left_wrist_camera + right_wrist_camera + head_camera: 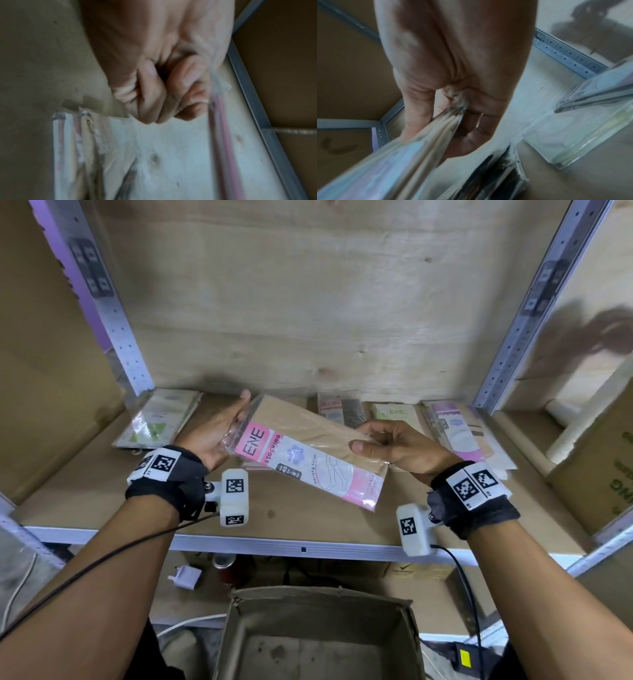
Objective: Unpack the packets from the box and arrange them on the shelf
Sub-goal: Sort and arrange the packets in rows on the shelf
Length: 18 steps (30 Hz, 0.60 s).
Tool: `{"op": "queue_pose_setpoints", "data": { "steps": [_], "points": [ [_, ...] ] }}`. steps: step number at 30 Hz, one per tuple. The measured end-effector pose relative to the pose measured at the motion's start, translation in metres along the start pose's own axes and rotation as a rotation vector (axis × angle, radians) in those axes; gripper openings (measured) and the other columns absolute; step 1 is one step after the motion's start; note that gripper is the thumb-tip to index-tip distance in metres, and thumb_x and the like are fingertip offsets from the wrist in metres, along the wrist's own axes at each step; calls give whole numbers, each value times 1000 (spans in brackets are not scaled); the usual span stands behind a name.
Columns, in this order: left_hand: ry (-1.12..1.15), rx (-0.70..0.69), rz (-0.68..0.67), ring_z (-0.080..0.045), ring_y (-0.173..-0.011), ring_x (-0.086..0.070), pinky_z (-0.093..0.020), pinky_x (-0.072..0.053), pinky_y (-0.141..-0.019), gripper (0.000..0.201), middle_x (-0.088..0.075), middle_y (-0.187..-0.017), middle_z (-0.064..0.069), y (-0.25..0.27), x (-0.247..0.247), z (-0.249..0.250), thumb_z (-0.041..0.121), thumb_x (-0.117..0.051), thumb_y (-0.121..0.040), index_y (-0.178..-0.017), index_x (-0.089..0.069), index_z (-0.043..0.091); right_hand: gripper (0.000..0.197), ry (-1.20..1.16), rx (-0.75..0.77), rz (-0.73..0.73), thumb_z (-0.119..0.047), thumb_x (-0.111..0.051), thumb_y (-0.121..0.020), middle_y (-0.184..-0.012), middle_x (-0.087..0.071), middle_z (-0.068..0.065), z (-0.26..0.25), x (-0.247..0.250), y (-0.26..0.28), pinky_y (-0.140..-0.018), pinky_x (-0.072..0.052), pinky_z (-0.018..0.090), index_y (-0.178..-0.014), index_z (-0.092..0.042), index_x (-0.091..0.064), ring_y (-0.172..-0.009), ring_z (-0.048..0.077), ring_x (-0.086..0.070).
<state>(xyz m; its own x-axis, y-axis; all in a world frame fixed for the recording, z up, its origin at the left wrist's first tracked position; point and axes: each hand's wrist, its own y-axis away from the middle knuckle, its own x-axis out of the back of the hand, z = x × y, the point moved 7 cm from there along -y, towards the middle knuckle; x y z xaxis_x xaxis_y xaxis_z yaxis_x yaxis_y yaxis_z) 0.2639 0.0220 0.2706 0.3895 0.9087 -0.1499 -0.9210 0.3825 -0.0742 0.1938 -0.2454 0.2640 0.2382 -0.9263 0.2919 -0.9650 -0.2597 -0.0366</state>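
Note:
A stack of stocking packets (308,463), pink "ENE STOCKING" label on top, hangs tilted above the wooden shelf (102,494). My left hand (236,419) grips its left end, thumb up and fingers curled against the edge (217,108). My right hand (370,443) pinches the right end, thumb on top and fingers beneath; the right wrist view shows the stack (402,162) running out from that pinch. Several packets lie along the shelf's back: a greenish pile (157,419), dark ones (342,409) and a pink pile (462,436). The open cardboard box (239,628) stands below, its visible floor bare.
Perforated metal uprights (116,313) (534,313) frame the shelf bay, with a plywood back wall. A large carton (599,470) and a white roll (589,419) stand at the right. Under the shelf are a plug adaptor (186,577), a can (224,563) and cables.

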Motion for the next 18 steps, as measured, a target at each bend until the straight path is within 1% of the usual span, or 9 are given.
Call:
{"op": "queue_pose_setpoints", "data": {
  "steps": [1,3,4,6,9,12,15,16,18],
  "points": [
    [-4,26,55,-14,-58,-65,-24,-52,-50,29,-68,-69,3,-2,9,-5,63,-64,-84,-58,-72,52,11,-19,-8,2,-11,-66,-93,-97,-75,5,2,0,0,-76,-49,16,-103,-8,-69,-86,10,-69],
    [19,102,231,-7,-43,-52,-17,-39,-37,39,-61,-61,4,-6,34,-20,60,-58,-90,-62,-77,41,13,-78,-34,7,-12,-62,-96,-98,-74,6,7,-2,0,-76,-51,19,-104,-4,-67,-87,14,-69],
    [64,134,299,-5,-43,-51,-15,-35,-36,42,-63,-64,5,-8,45,-27,60,-55,-92,-65,-78,38,13,-123,-56,22,-14,-61,-97,-96,-73,7,9,-4,1,-73,-51,21,-104,-4,-66,-85,16,-68],
    [107,216,314,-7,-50,-58,-17,-39,-43,52,-73,-75,0,-8,52,-40,66,-48,-92,-84,-80,27,12,-264,-120,82,-15,-58,-99,-89,-71,4,12,-7,0,-67,-50,23,-94,-13,-68,-78,17,-65],
    [-22,353,140,-14,-75,-74,-21,-56,-55,69,-78,-101,-8,-2,31,-50,72,-48,-87,-110,-73,12,33,-505,-140,157,-5,-53,-98,-86,-72,4,11,-16,-4,-67,-52,28,-81,-22,-75,-77,18,-66],
    [-85,400,-77,-26,-95,-75,-27,-61,-68,66,-76,-107,-13,7,-7,-49,65,-62,-82,-117,-66,10,22,-602,-111,149,5,-50,-95,-93,-72,11,4,-32,-9,-66,-61,33,-100,-9,-66,-80,21,-71],
    [-124,376,-264,-31,-103,-72,-29,-61,-77,61,-73,-114,-15,17,-32,-43,50,-76,-79,-126,-61,14,17,-631,-122,220,8,-57,-91,-95,-69,13,6,-44,-14,-73,-63,39,-97,-8,-59,-79,22,-71],
    [-154,354,-294,-29,-102,-73,-27,-60,-77,55,-73,-115,-13,20,-35,-41,42,-78,-79,-124,-63,15,18,-619,-131,240,8,-60,-90,-95,-68,12,7,-48,-15,-73,-63,37,-95,-9,-58,-78,22,-71],
    [-221,302,-270,-22,-93,-75,-23,-60,-72,39,-76,-109,-9,23,-31,-37,26,-78,-81,-116,-67,14,19,-521,-160,257,5,-66,-87,-98,-67,12,7,-56,-16,-69,-61,32,-98,-8,-58,-78,20,-69]
  ]
}}
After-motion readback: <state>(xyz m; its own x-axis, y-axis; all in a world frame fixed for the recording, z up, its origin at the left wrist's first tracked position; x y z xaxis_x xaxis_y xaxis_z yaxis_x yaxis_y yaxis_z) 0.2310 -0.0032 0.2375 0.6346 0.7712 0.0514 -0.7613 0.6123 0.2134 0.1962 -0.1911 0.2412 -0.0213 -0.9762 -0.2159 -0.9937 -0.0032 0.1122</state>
